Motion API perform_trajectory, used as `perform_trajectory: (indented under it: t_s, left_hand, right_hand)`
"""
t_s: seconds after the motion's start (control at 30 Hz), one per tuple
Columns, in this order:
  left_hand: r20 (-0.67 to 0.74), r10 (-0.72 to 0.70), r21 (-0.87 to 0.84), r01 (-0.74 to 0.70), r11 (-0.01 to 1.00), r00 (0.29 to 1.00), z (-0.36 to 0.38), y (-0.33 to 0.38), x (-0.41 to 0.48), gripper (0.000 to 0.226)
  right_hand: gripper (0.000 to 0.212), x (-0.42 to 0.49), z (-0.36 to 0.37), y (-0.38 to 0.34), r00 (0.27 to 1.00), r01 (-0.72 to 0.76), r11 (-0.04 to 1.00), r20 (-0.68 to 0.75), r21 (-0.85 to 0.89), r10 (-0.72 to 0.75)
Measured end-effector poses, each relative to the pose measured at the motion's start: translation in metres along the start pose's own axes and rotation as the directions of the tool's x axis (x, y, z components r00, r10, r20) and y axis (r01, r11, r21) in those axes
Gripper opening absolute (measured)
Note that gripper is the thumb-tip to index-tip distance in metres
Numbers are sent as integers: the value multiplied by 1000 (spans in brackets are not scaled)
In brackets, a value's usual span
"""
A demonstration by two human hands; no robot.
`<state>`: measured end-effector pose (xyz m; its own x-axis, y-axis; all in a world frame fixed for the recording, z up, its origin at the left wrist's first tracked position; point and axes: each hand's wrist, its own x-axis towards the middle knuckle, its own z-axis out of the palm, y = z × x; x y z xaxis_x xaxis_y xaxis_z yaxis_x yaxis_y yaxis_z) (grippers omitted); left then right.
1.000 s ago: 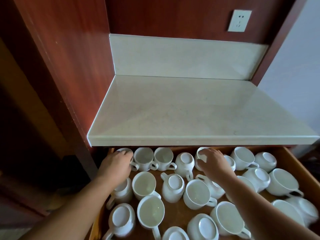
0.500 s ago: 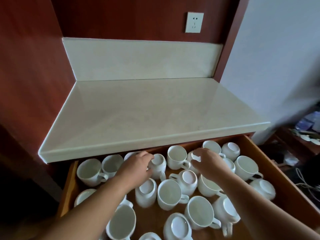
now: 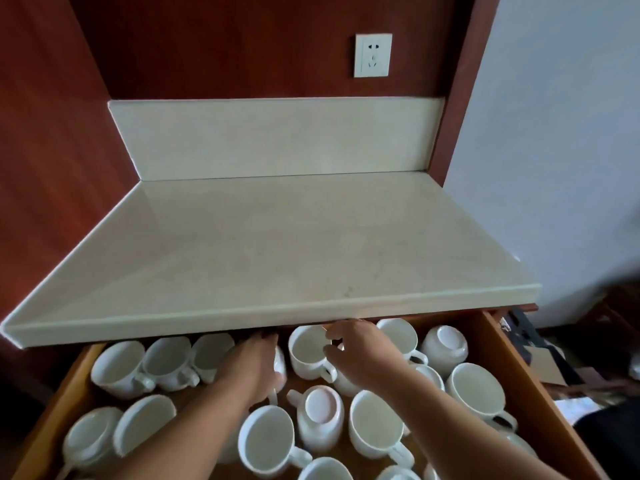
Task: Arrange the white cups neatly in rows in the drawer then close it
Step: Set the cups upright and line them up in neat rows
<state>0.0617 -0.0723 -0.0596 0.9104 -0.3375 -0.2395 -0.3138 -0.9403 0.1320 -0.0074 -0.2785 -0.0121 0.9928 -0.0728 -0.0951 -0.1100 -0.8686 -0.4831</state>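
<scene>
The wooden drawer (image 3: 503,362) stands pulled out under the countertop, full of several white cups. Some are upright and some upside down, like one (image 3: 320,415) in the middle and another (image 3: 445,344) at the back right. Three upright cups (image 3: 166,362) line the back left. My left hand (image 3: 251,367) curls over a cup (image 3: 281,363) just right of them, hiding most of it. My right hand (image 3: 360,349) pinches the right rim of an upright cup (image 3: 306,351) in the back row.
A pale stone countertop (image 3: 277,244) overhangs the back of the drawer and hides its rear edge. A wall socket (image 3: 373,55) sits on the red wood panel above. Dark clutter and papers (image 3: 540,362) lie on the floor to the right.
My left hand has slid onto a cup beside the three lined-up ones. My right hand now has finger and thumb on an upright cup's rim. The view has shifted.
</scene>
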Motion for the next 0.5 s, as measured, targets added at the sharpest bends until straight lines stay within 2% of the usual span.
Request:
perform_trajectory:
  t_s: [0.13,0.33,0.4,0.5]
  left_hand:
    - [-60,-17,-34,15,999,998,-3,1,-6,75]
    - [-304,-57,-184,0,983,951,-11,-6,-38,69]
    - [-369,-113,-277,7,961,923,-16,-8,-49,61]
    - [-336,-250,-511,48,858,908,-24,-9,-63,58]
  right_hand:
    - [32,1,-2,4,1000,-12,999,14,48,11]
    - [21,-4,-2,-9,996,-80,993,57,91,76]
    - [18,-6,0,-15,991,-105,987,93,119,95]
    - [16,-15,0,-28,985,-145,962,122,232,119]
